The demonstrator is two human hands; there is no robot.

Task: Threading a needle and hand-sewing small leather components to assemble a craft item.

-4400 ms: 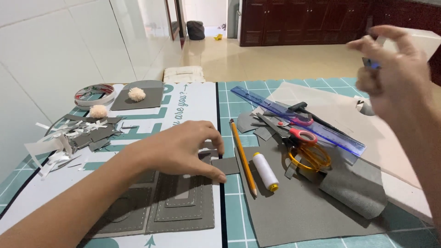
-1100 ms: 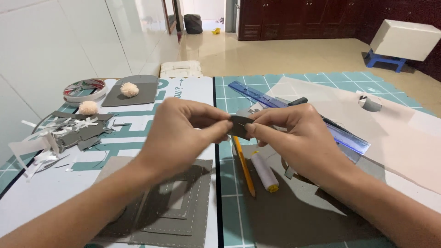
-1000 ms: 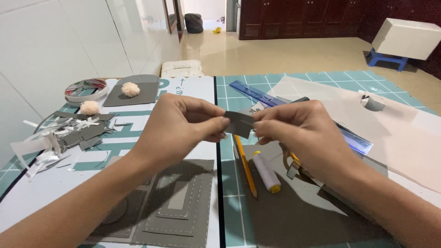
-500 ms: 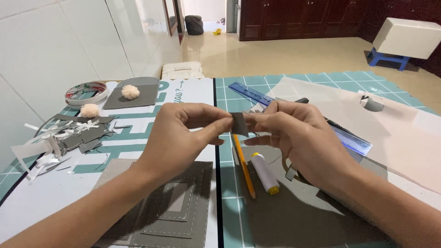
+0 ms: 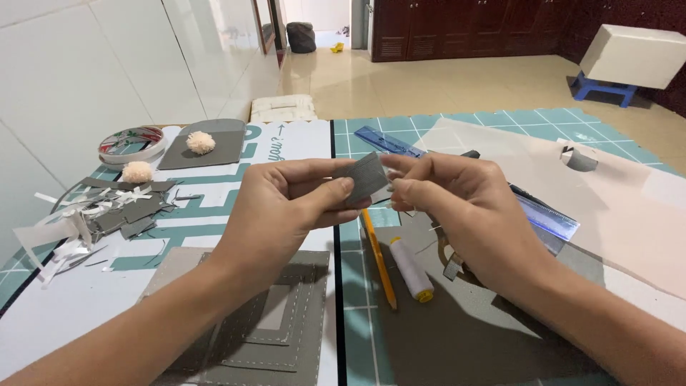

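A small grey felt piece [image 5: 366, 177] is held up between the two hands, above the counter [image 5: 43, 322]. It is pinched at its left edge by the thumb and fingers of the left hand [image 5: 286, 204], which are pressed together on it. Its right edge is met by the fingertips of the right hand [image 5: 464, 207], which are also closed on it; whether a needle or thread is held there as well cannot be told. The piece is tilted, with its upper corner turned away from the person.

Directly beneath the gap between the hands, an orange pencil [image 5: 379, 257] is laid on the green cutting mat [image 5: 357, 286], and a white thread spool [image 5: 411, 269] is laid just beside it, under the right hand. Below the left wrist, stitched grey felt frames [image 5: 279, 329] are stacked on a white printed sheet [image 5: 107, 286]. A blue transparent ruler [image 5: 550, 218] is seen beyond the right hand, partly hidden by it, and a pale pink sheet [image 5: 607, 207] is spread further to the right. Well to the left of the left hand, grey and white scraps [image 5: 100, 214] are piled, with two cream pompoms [image 5: 201, 142] and a roll of tape [image 5: 132, 141] beyond them.
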